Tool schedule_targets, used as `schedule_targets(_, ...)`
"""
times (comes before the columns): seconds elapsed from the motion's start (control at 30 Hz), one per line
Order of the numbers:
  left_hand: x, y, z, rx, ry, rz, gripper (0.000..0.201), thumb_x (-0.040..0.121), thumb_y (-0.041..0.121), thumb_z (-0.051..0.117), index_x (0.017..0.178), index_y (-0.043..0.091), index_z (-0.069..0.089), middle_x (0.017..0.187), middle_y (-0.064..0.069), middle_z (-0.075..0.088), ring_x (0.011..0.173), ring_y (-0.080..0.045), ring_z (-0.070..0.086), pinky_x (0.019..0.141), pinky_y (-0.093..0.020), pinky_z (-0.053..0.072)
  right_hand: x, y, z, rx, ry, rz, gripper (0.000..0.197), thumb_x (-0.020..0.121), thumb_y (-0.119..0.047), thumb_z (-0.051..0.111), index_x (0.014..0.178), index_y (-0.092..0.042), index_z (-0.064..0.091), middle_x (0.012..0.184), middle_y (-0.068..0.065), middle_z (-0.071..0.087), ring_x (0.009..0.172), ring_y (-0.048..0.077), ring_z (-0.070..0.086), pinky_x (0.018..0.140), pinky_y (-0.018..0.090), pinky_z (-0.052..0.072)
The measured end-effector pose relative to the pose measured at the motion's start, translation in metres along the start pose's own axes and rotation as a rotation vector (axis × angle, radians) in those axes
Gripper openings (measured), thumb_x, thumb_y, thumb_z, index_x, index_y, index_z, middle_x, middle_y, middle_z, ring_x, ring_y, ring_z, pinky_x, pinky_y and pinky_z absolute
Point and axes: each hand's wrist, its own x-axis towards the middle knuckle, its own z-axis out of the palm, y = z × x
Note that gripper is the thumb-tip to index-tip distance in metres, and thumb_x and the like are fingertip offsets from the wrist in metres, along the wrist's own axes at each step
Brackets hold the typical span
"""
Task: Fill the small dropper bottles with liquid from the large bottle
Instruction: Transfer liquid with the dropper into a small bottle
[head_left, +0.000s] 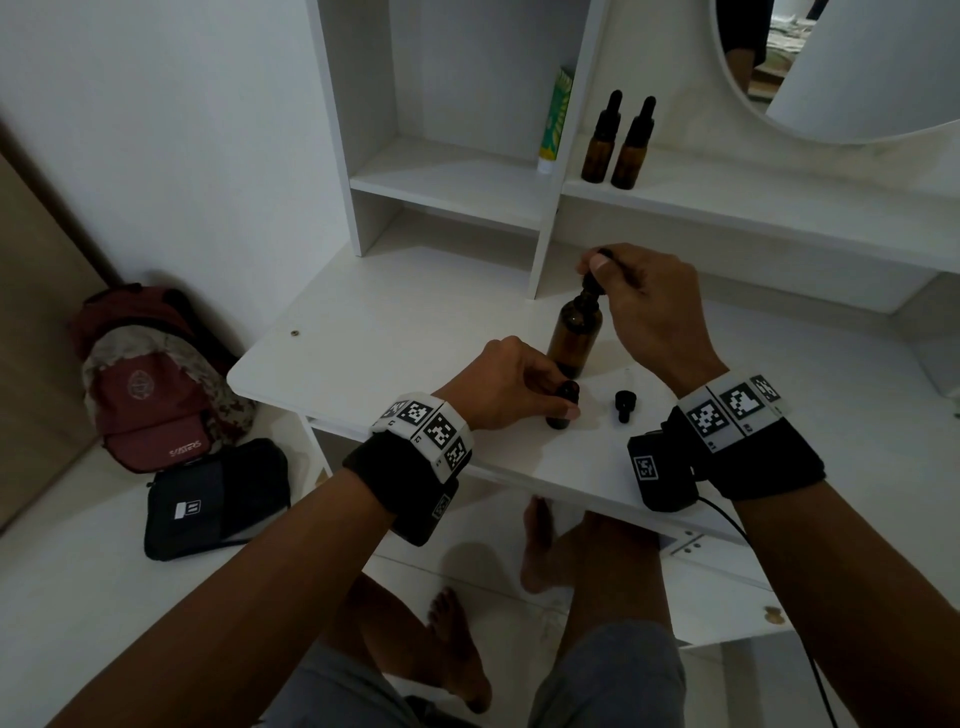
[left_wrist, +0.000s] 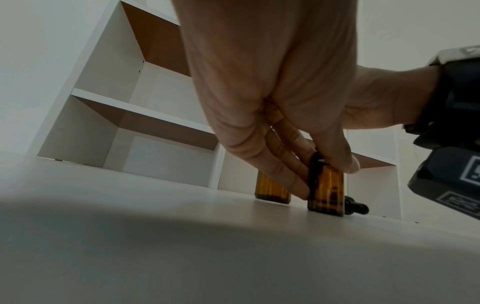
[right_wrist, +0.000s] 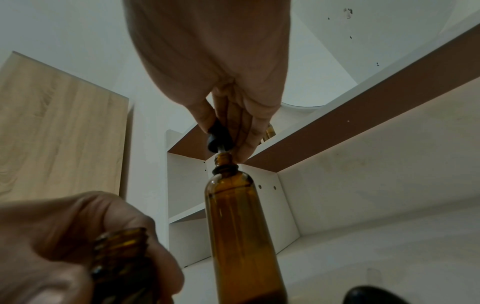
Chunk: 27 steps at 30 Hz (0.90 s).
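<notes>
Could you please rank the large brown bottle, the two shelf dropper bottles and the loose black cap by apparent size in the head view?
1. Large brown bottle
2. Two shelf dropper bottles: alike, and farther away, so unsure against the first
3. Loose black cap

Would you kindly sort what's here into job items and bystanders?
Job items:
large bottle
dropper, pinched by right hand
small bottle, held by left hand
loose cap
two capped dropper bottles

Bystanders:
green tube
red backpack
black pouch
</notes>
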Motion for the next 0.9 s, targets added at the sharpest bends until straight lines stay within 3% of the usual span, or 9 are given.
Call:
schedule_targets(0.07,-0.0001,-0.0002,-0.0004,-0.004,-0.003,0.004,0.028,0.076,0.020,0.084,0.103,0.012,0.078,0.095,-0.001,0.078,0.086,-0.007,0.073,0.087,-0.017,0.055,0.0007,-0.0002,0.0008,0.002,0.003,0.007,0.026,0.100,-0.023,0.049,0.104,-0.008,0.070,0.095,0.008,0.072,0.086,0.019,0.068,0.079,0.019,0.054)
schedule_targets(0.2,-0.0006,-0.0003,-0.0003,-0.006,0.001,0.013,0.029,0.076,0.019,0.084,0.103,0.011,0.078,0.096,-0.003,0.078,0.087,-0.008,0.073,0.087,-0.016,0.055,0.0008,0.0018,0.0017,-0.008,0.014,-0.006,0.028,0.099,-0.021,0.049,0.100,-0.004,0.071,0.089,0.011,0.072,0.083,0.023,0.069,0.081,0.035,0.057)
schedule_targets(0.37,-0.0002,-0.0003,-0.0004,-0.008,0.004,0.007,0.029,0.076,0.020,0.084,0.103,0.012,0.078,0.096,-0.002,0.078,0.086,-0.007,0.073,0.086,-0.016,0.055,0.0018,0.0015,0.0026,-0.005,-0.003,0.007,0.028,0.099,-0.024,0.049,0.101,-0.007,0.071,0.091,0.007,0.073,0.084,0.017,0.069,0.080,0.026,0.056)
schedule_targets(0.5,-0.0002,-0.0002,0.0000,-0.005,0.003,0.005,0.029,0.076,0.020,0.084,0.103,0.011,0.078,0.096,-0.002,0.078,0.086,-0.007,0.072,0.084,-0.014,0.055,0.0014,0.0027,0.0031,0.010,0.017,-0.007,0.029,0.099,-0.023,0.049,0.099,-0.005,0.072,0.089,0.009,0.073,0.083,0.021,0.069,0.081,0.039,0.058)
schedule_targets(0.9,0.0002,-0.0012,0.0000,0.002,-0.004,0.011,0.030,0.076,0.020,0.084,0.104,0.010,0.077,0.097,-0.004,0.078,0.088,-0.010,0.073,0.090,-0.024,0.057,0.0022,0.0014,0.0007,0.017,-0.006,0.009,0.027,0.100,-0.023,0.047,0.104,-0.008,0.069,0.095,0.007,0.072,0.088,0.019,0.068,0.085,0.033,0.056)
